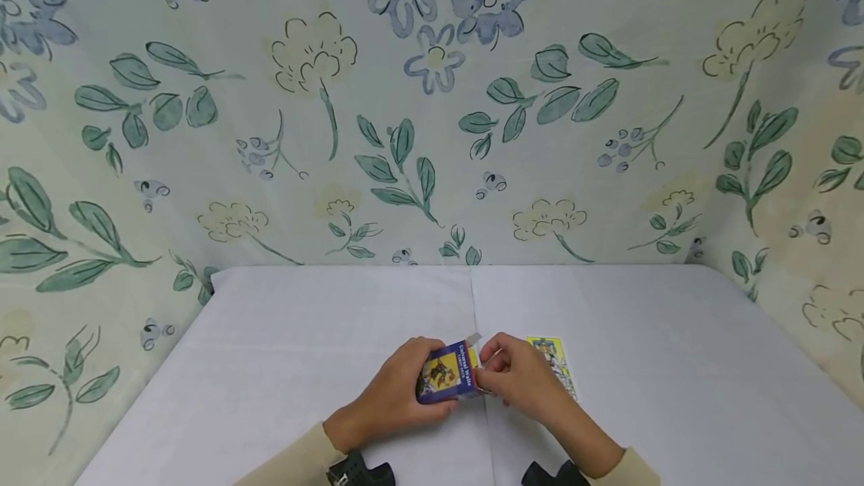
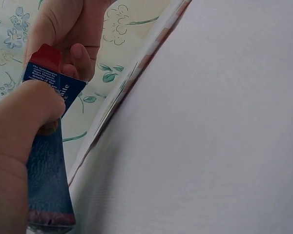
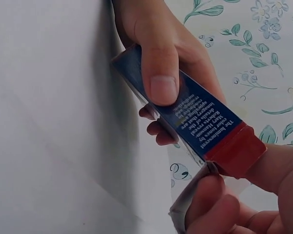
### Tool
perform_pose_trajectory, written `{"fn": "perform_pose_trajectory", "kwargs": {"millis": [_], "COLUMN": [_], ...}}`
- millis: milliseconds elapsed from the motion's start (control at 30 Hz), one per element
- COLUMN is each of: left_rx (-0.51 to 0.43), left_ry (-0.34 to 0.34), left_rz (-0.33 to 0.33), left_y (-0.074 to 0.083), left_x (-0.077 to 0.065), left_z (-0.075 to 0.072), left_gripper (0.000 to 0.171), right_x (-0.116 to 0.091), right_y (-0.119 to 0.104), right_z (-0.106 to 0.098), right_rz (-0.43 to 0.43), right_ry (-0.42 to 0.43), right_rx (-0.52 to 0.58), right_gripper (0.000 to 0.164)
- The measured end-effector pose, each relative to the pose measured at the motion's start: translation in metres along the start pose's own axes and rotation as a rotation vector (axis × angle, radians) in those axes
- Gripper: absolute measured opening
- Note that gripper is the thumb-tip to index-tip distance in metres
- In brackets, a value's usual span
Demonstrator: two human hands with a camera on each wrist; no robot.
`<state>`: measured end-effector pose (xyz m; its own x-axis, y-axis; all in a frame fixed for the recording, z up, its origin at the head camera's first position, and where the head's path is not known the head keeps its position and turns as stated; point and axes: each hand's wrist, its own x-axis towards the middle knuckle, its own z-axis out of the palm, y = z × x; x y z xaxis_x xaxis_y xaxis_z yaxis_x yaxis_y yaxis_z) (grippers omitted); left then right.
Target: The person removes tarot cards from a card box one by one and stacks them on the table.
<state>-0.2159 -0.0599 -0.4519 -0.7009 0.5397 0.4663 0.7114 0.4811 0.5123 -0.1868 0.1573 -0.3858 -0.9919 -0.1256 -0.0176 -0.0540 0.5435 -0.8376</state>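
Note:
A blue and purple tarot card box (image 1: 442, 373) with "Universal Waite" lettering lies tilted in my left hand (image 1: 398, 388), gripped along its sides. In the right wrist view the left thumb presses flat on the printed narrow side of the box (image 3: 205, 114). The box's end toward the right is open, with a red flap (image 3: 239, 151) and a grey-white flap (image 3: 188, 200) sticking out. My right hand (image 1: 523, 377) has curled fingers at that open end and pinches there; its fingertips are partly hidden behind the flaps. A strip of yellow shows at the opening.
A yellow-bordered picture card (image 1: 553, 358) lies on the white-covered table (image 1: 304, 336), partly behind the right hand. Floral cloth (image 1: 432, 141) hangs behind the table and at both sides. Dark wrist-camera mounts (image 1: 361, 471) sit by the sleeves.

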Motion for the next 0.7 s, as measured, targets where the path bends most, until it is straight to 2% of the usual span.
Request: {"fn": "perform_pose_trajectory", "kwargs": {"millis": [267, 700], "left_rx": [-0.011, -0.016], "left_ry": [-0.007, -0.028], "left_rz": [-0.007, -0.032], "left_y": [0.0004, 0.0014], "left_x": [-0.0001, -0.0005], "left_z": [-0.0011, -0.0023], "left_gripper": [0.070, 0.071], "right_x": [0.0027, 0.0039], "right_y": [0.0009, 0.0010], "right_z": [-0.0032, -0.0065], "right_rz": [0.054, 0.109], "right_ry": [-0.030, -0.015], "right_rx": [-0.013, -0.001], "right_gripper": [0.020, 0.015]}}
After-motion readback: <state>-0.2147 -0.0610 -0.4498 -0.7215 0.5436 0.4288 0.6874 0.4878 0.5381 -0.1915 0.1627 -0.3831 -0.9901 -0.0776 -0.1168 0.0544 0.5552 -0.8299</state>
